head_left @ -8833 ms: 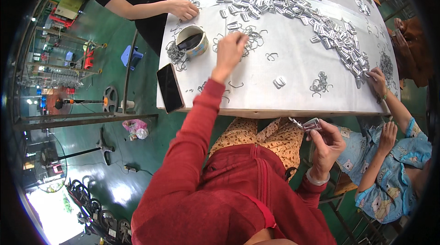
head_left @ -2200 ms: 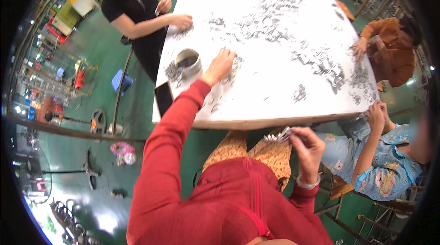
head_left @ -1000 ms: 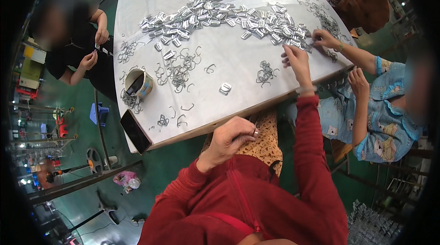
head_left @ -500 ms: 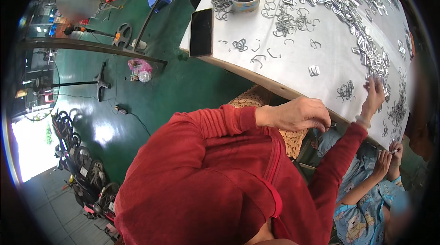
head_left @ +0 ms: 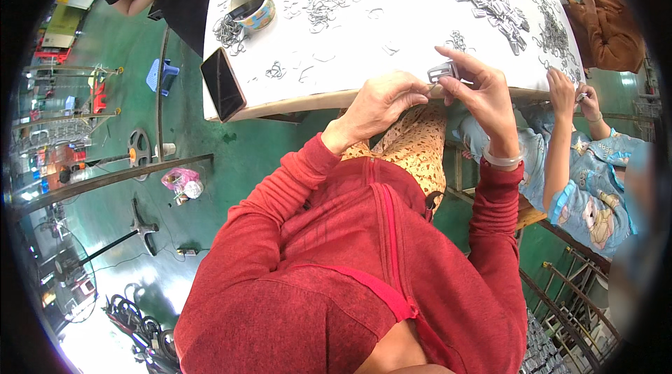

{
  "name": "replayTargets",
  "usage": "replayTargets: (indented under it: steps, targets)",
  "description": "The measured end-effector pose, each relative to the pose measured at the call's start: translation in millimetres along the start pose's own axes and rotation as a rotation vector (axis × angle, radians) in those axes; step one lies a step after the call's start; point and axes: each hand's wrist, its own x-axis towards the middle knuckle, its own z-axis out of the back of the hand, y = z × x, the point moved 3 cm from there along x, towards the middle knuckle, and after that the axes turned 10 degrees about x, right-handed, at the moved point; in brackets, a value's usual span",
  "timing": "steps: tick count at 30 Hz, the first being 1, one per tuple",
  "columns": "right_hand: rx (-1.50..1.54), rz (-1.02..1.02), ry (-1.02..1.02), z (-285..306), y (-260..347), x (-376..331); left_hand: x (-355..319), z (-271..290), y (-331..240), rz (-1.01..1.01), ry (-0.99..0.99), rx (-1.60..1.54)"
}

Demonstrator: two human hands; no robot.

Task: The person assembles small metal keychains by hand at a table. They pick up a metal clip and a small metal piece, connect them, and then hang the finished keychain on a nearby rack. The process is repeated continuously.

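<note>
In front of my body, at the near edge of the white table, both hands meet. My right hand (head_left: 486, 97) pinches a silver metal buckle (head_left: 441, 71) between thumb and fingers, with its index finger stretched out above. Close against it, the fingertips of my left hand (head_left: 381, 104) are closed on what looks like a thin wire piece, mostly hidden by the fingers. Beyond them lies a long heap of silver buckles (head_left: 483, 3). Bent wire pieces (head_left: 318, 10) are scattered over the white tabletop (head_left: 392, 24).
A black phone (head_left: 224, 85) lies at the table's left corner, near a round tub (head_left: 259, 13) with a dark object in it. At right a co-worker's hands (head_left: 563, 94) handle a small part. Other people stand at the far left and sit at the far right.
My right hand has come back from the buckle heap with a buckle and now meets my left hand. My view has turned, so the table appears farther left.
</note>
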Motion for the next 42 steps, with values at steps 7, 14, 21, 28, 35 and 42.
replayTargets:
  steps: [7,14,21,28,35,42]
  targets:
    - [0.092,0.017,-0.047,-5,10,-11,-4,3,-8,-0.118,-0.019,0.102]
    - [0.285,0.013,-0.192,-7,-9,-15,-11,-1,2,-0.026,-0.025,0.014]
    - [0.206,0.050,-0.313,-21,-13,-23,-21,31,28,0.177,-0.184,0.080]
    - [0.227,0.023,-0.292,-22,-17,-21,77,118,142,0.137,-0.198,0.838]
    - [0.191,0.022,-0.304,-17,-19,-25,135,102,183,0.072,0.226,1.124]
    - [0.201,0.060,-0.201,-18,-17,-31,121,100,153,0.246,0.034,0.761]
